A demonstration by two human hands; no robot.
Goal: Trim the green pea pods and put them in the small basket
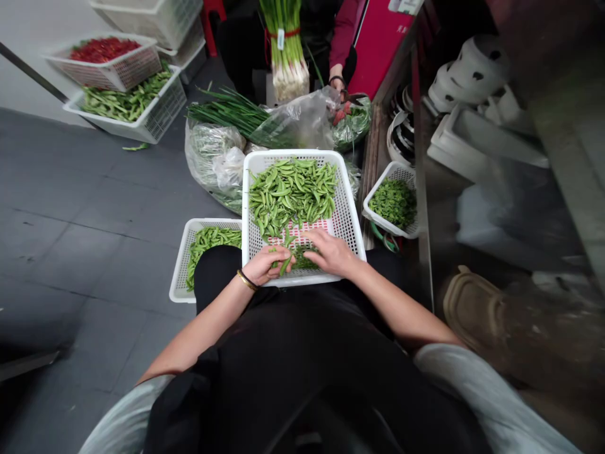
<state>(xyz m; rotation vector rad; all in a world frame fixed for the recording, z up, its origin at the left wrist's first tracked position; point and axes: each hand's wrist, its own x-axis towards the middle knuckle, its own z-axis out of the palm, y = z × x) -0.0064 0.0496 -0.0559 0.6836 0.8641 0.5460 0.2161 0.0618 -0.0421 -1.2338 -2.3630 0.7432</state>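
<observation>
A white perforated basket (355,217) rests on my lap, with a heap of green pea pods (293,192) in its far part. My left hand (270,265) is closed around a few pea pods (286,263) over the near edge, their tips sticking out past the fingers. Just to the right, my right hand (331,253) hovers low over the basket, fingers stretched and apart, with nothing visible in it. Small green trimmings (305,257) lie in the near part, partly hidden below my hands. Red marks show through the basket floor between heap and trimmings.
Another basket of pods (182,277) stands by my left knee. A small basket of green leaves (397,165) is at right. Ahead, bagged greens (227,157) lie before a co-worker's hand (337,79) and an upright scallion bundle (286,50). Stacked baskets (163,120) stand far left.
</observation>
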